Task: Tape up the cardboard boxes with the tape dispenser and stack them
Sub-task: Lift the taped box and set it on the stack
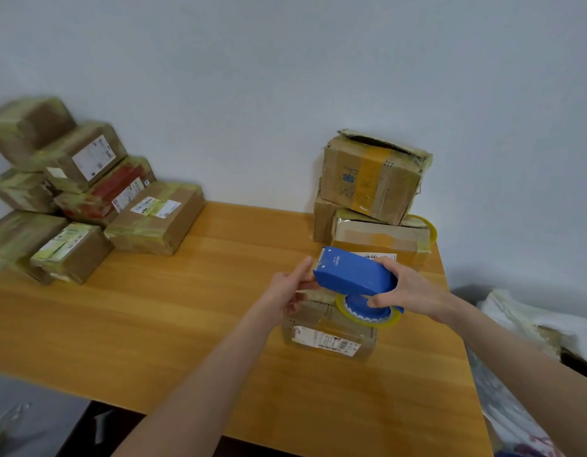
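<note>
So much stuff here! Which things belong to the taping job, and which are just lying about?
Part of the job: blue tape dispenser, gripped by the right hand; left hand at its front end; labelled box beneath them; taped boxes stacked left; worn boxes piled back right.

Just lying about: yellowish tape roll behind that pile; white plastic heap beside the table.

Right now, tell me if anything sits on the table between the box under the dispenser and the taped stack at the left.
Nothing visible does. Bare table runs from the box, under the tape dispenser held by the right hand, to the stack of taped boxes. Only the left hand is at that side.
</note>
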